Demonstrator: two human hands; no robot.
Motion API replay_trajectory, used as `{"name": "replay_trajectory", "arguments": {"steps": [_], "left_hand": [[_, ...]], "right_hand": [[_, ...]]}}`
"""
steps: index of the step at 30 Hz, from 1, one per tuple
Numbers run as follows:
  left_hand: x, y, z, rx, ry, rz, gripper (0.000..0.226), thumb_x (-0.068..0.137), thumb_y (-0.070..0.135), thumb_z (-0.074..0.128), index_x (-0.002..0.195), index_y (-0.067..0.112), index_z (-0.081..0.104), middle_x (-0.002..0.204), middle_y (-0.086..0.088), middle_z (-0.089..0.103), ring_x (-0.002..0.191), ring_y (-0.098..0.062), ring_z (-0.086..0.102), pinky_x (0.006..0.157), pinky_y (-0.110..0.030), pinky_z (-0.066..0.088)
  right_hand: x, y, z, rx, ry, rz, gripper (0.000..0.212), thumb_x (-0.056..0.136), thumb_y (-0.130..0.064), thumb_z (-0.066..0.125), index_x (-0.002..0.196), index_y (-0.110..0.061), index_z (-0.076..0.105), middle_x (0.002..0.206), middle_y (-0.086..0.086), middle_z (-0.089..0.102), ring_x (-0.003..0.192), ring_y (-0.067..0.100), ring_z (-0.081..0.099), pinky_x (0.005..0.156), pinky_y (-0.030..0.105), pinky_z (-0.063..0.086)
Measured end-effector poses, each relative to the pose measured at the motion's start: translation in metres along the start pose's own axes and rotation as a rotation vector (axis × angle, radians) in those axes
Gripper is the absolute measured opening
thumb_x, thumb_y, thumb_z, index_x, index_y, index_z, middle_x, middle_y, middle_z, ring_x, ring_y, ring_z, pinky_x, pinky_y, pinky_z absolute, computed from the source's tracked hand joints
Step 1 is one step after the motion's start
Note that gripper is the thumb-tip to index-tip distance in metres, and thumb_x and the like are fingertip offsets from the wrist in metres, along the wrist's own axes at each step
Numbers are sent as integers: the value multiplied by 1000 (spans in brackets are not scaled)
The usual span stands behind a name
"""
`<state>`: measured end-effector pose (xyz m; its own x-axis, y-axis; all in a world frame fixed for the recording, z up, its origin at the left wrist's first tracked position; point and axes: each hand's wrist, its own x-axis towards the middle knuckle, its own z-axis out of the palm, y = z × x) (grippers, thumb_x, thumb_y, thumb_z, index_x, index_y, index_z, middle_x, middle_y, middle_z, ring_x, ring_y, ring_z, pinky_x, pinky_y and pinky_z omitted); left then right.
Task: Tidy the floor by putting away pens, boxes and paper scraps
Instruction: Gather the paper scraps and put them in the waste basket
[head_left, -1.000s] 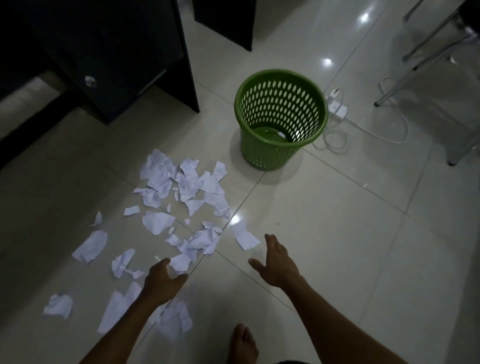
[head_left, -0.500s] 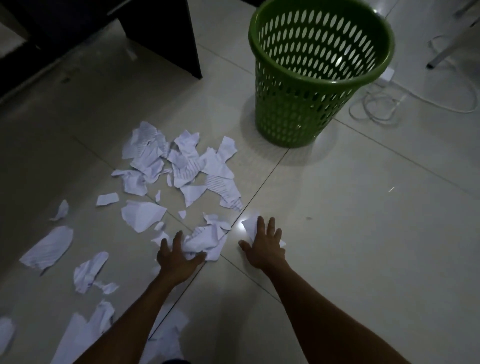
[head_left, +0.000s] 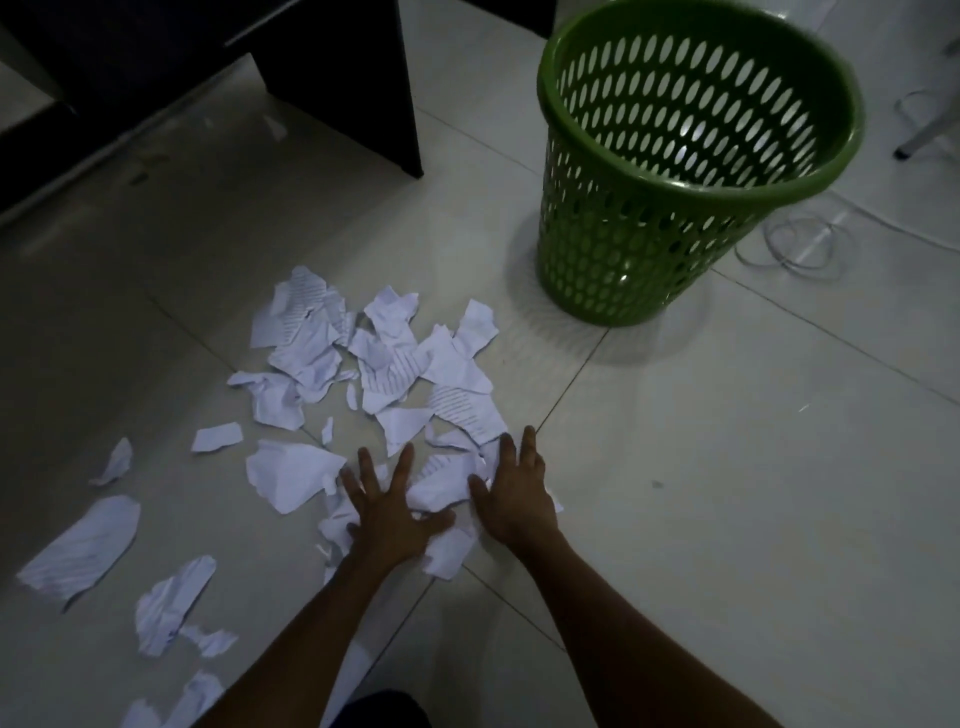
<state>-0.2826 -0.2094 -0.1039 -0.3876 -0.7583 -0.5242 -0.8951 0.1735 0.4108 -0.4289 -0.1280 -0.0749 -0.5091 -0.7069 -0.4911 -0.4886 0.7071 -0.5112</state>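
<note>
Several torn white paper scraps (head_left: 384, 358) lie scattered on the pale tiled floor (head_left: 727, 519), thickest in the middle and trailing off to the lower left. My left hand (head_left: 389, 509) lies flat with spread fingers on the scraps at the near edge of the pile. My right hand (head_left: 517, 493) presses flat on scraps just beside it, fingers straight and together. A few crumpled scraps (head_left: 441, 483) sit bunched between the two hands. A green perforated plastic bin (head_left: 649, 249) stands upright beyond the pile, to the right. No pens or boxes are in view.
A dark desk panel (head_left: 358, 78) stands at the upper left, its foot near the pile. A coiled white cable (head_left: 800, 244) lies on the floor right of the bin. A chair leg (head_left: 930, 135) shows at the far right edge.
Both hands came down from above the floor onto the scraps and drew closer together, bunching paper between them. The view moved lower and nearer to the bin.
</note>
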Motion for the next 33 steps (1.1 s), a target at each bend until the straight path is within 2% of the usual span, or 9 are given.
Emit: {"name": "replay_trajectory", "arguments": {"steps": [6,8,12,15,18,21,25,29,33], "left_hand": [[27,12,-19,141,-118,35,141,46,61,84,140,53,-21,151,0,-40,141,-36,-31,98,-78,19],[33,18,-19,180,-142,15,143,47,60,84,138,53,-25,150,0,-41,141,-36,-30,98,-79,19],[42,19,-14,237,-134,-42,138,49,65,80,139,54,-25,151,0,-39,143,-35,-26,100,-78,15],[42,13,-9,249,-100,-19,132,48,81,66,135,54,-30,153,0,-35,144,-35,-22,102,-75,17],[41,9,-7,229,-82,-18,130,50,85,60,136,52,-32,154,0,-33,143,-34,-24,106,-73,10],[40,8,-7,264,-61,16,131,51,87,56,136,47,-35,156,-3,-31,143,-34,-26,109,-69,2],[45,9,-14,70,-148,-25,128,53,63,79,143,53,-12,156,7,-27,143,-26,-26,106,-74,4],[27,8,-11,238,-49,32,119,58,88,50,144,46,-19,159,0,-20,148,-27,-14,112,-65,14],[28,3,-8,199,-20,51,115,62,83,55,146,45,-16,159,4,-20,148,-25,-12,109,-67,18]], "right_hand": [[40,-2,-27,-190,-83,-61,137,57,-64,80,152,-30,-13,155,3,-33,143,37,9,101,53,39],[50,-9,-30,-272,-146,-117,143,53,-64,82,150,-32,-18,153,5,-37,144,40,7,101,54,40],[59,-29,-20,-495,-176,-157,136,60,-60,80,150,-32,-19,154,10,-34,142,51,0,94,55,48],[54,-43,-4,-479,-223,-5,120,78,-37,78,148,-41,-20,153,6,-36,138,55,-20,88,68,46],[53,-46,4,-475,-217,16,105,90,-25,67,148,-40,-20,153,8,-36,136,55,-23,91,69,43],[56,-45,5,-486,-227,24,106,89,-26,67,148,-39,-20,152,9,-38,136,55,-22,92,69,42],[61,-52,13,-457,-248,58,115,82,-24,76,149,-36,-17,152,11,-37,137,54,-23,97,70,37],[59,-48,18,-462,-273,38,112,81,-26,76,151,-32,-11,150,13,-39,137,53,-25,100,67,37],[62,-42,22,-455,-250,28,109,81,-24,75,151,-32,-9,141,9,-47,138,51,-25,100,64,40]]}}
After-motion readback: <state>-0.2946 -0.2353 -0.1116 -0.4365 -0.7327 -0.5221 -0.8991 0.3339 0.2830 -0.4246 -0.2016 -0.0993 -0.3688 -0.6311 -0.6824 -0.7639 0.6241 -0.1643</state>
